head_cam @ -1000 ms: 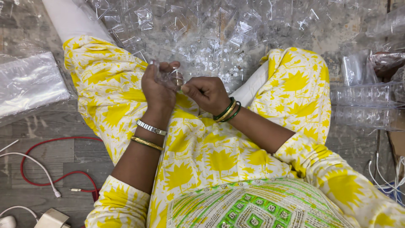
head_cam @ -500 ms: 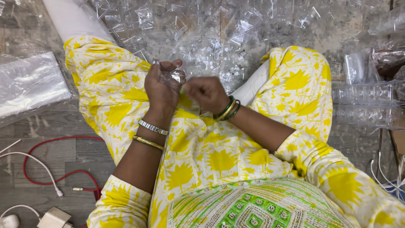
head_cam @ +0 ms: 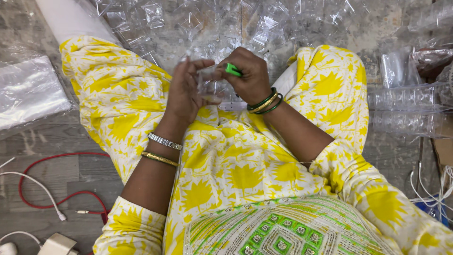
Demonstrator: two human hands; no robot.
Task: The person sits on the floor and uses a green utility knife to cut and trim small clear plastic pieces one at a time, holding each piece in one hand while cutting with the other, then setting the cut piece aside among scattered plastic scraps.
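- floor [head_cam: 47,141]: grey wood-look boards, seen from above; person is seated on it cross-legged in yellow-and-white print clothes [head_cam: 236,160].
- heap of clear plastic pieces [head_cam: 226,23]: spread over the floor beyond the knees, crinkled & shiny; indiv. pieces can't be counted.
- stacked clear trays [head_cam: 406,108]: laid at the right edge, beside the right knee.
- flat clear bag bundle [head_cam: 28,89]: lying at far left, apart from the hands.
- cables: a red cable [head_cam: 42,189] & a white cable [head_cam: 33,182] are looped on the floor at lower left, w/ a pale charger block [head_cam: 56,244] near the bottom edge.
- left hand [head_cam: 186,92]: raised over the lap, fingers curled, thumb & fingertips closed on the left side of a small clear plastic piece [head_cam: 210,85]. two bangles, one silver & one gold, are worn on that wrist.
- right hand [head_cam: 250,75]: closed in a pinch on a small green item [head_cam: 232,70], pressed vs. the top right of the clear piece. green & gold bangles on that wrist.
- key relation: clear piece is held between both hands, just above the lap; green item lies to its upper right, long axis approx. left-right, tip pointed toward the piece. right hand is the nearer one to the green item; left hand only steadies the clear piece.
- whether green item is already seated in the piece can't be told; the see-through plastic & the fingers hide the contact.
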